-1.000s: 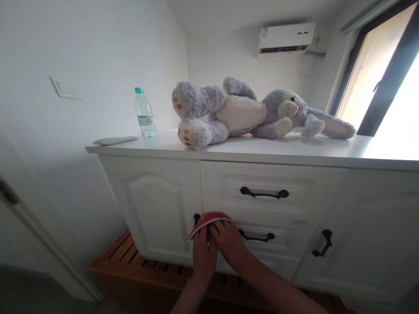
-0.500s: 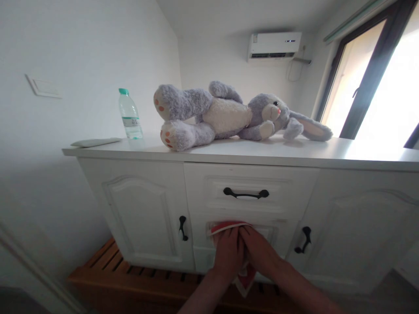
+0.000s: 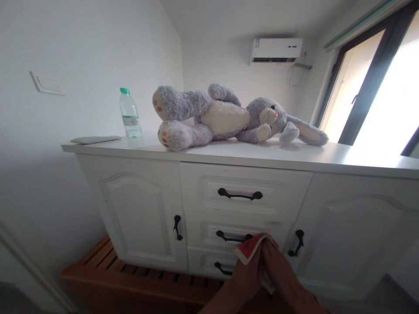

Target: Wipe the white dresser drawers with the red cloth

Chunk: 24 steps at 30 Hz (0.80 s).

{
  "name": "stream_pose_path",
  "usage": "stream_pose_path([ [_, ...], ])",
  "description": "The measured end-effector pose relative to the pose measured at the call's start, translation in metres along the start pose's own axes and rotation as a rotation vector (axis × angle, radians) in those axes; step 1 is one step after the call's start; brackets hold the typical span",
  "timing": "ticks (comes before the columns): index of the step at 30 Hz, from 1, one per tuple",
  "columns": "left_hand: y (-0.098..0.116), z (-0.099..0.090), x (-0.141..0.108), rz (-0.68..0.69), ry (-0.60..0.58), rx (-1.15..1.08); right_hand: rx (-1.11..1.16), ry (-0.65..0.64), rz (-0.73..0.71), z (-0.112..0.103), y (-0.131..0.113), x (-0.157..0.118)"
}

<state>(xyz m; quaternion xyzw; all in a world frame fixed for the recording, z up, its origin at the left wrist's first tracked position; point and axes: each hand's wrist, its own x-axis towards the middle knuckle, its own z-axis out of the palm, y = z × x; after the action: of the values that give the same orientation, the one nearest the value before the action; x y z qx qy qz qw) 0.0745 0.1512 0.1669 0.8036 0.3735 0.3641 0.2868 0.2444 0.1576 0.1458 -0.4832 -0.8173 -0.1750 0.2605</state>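
I'm pinching the red cloth with my left hand and right hand against the cabinet front, near its right door; cloth risks snagging the drawer handle.

White cabinet top, w/ plush bunny, water bottle, flat pale pad

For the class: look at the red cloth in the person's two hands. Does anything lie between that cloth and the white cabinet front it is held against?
Nothing visible does. Left hand and right hand press the red cloth straight onto the cabinet front, by the right end of the middle drawer's black handle. The contact patch itself is hidden under the hands.
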Motion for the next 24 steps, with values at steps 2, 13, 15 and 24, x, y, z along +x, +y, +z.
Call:
stream_pose_path([
  [2, -0.014, 0.002, -0.011, -0.032, -0.03, 0.014, -0.044, 0.03, -0.035, 0.019, 0.0, -0.011],
  [13, -0.085, -0.067, -0.059, -0.165, 0.252, 0.267, -0.01, 0.031, -0.068, 0.079, -0.106, 0.048],
  [15, -0.101, -0.087, -0.068, -0.161, 0.265, 0.352, 0.024, 0.004, -0.088, 0.088, -0.13, 0.068],
  [24, -0.072, -0.132, -0.061, -0.136, 0.353, 0.491, 0.158, -0.1, -0.022, 0.024, -0.163, 0.125],
])
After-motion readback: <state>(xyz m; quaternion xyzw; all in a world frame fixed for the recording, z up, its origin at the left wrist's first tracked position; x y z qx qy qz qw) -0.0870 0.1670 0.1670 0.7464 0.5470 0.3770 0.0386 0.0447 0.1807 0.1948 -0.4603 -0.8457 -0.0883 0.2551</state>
